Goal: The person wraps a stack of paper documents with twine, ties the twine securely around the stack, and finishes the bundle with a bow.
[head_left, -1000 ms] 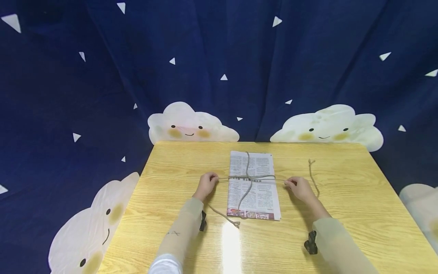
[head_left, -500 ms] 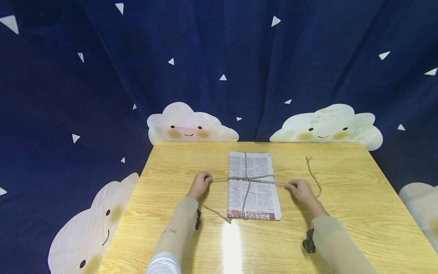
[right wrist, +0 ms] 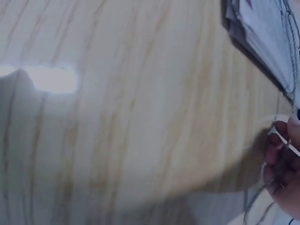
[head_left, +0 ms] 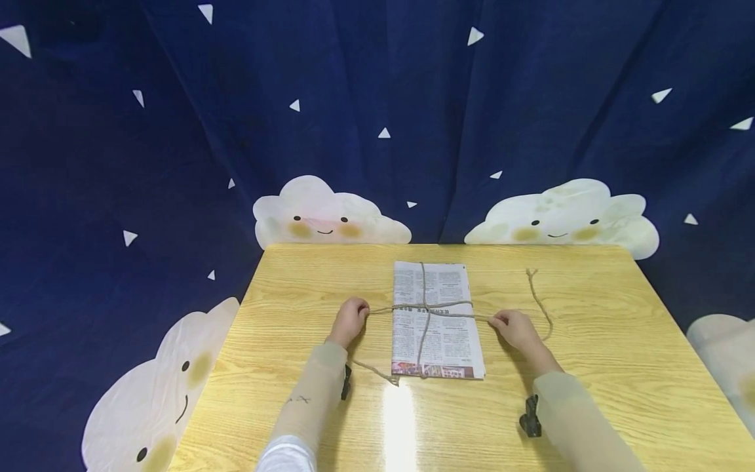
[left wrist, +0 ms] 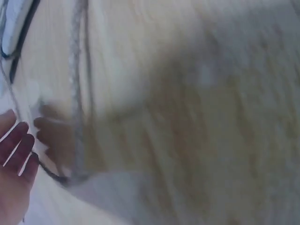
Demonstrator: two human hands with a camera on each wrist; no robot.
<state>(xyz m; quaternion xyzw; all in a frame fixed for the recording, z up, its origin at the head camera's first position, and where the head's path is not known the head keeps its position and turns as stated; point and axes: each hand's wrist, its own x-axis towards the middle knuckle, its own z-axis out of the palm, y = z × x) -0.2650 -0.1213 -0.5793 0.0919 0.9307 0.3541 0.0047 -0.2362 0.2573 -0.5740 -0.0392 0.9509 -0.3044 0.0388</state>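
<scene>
A folded stack of newspaper [head_left: 448, 347] lies flat on the table, with twine [head_left: 423, 334] crossing over its middle both lengthwise and sideways. To the left of the stack, my left hand [head_left: 349, 321] pinches one stretch of the twine between thumb and fingers. On the opposite side my right hand [head_left: 516, 328] pinches the other stretch, which runs nearly straight from the crossing. In the right wrist view, curled fingers [right wrist: 274, 152] hold the twine beside the newspaper's layered edge [right wrist: 262, 51]. The left wrist view has the left hand [left wrist: 16, 173] at its edge, with twine [left wrist: 76, 93] hanging near the camera.
One loose twine end [head_left: 539, 305] trails on the table beyond the right hand. Another frayed end [head_left: 389, 378] lies by the stack's lower left corner. The wooden table [head_left: 619, 341] reaches back to a dark blue curtain [head_left: 377, 85] printed with clouds.
My left hand moved left, then slightly back right, still pinching the twine. The right hand shifted only slightly. The lengthwise twine straightened, and the lower loose end slid left.
</scene>
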